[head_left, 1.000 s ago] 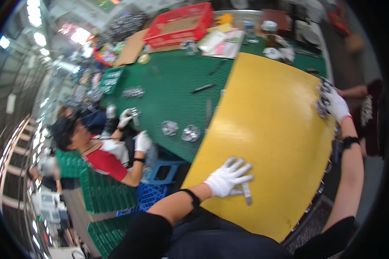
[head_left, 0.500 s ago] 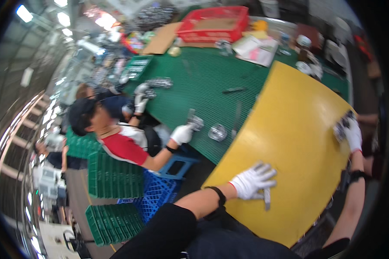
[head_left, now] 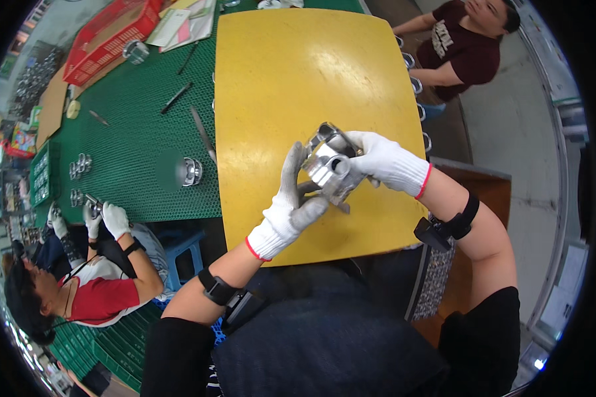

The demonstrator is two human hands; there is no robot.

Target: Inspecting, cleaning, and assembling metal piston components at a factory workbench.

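Note:
A shiny metal piston point(head_left: 326, 159) is held over the yellow board, its round pin hole showing. My right hand point(head_left: 387, 162), in a white knit glove with a red cuff, is closed on its right side. My left hand point(head_left: 286, 212), gloved the same way with grey on the palm side, cups its left and lower side. Its fingers reach up along the metal, and the thumb lies below. A thin grey strip point(head_left: 343, 207) sticks out beneath the piston, near the left thumb; its other end is hidden.
The yellow board point(head_left: 271, 79) lies before me. On the green mat point(head_left: 132, 139) to its left are another piston point(head_left: 191, 171), a dark pen-like tool point(head_left: 176, 97) and a red crate point(head_left: 109, 40). A co-worker point(head_left: 106, 291) sits left, handling metal parts; another person point(head_left: 463, 46) is far right.
My view has swung right. My left hand has lifted from the board to the piston. My right hand has brought the metal part from the board's right edge to the middle.

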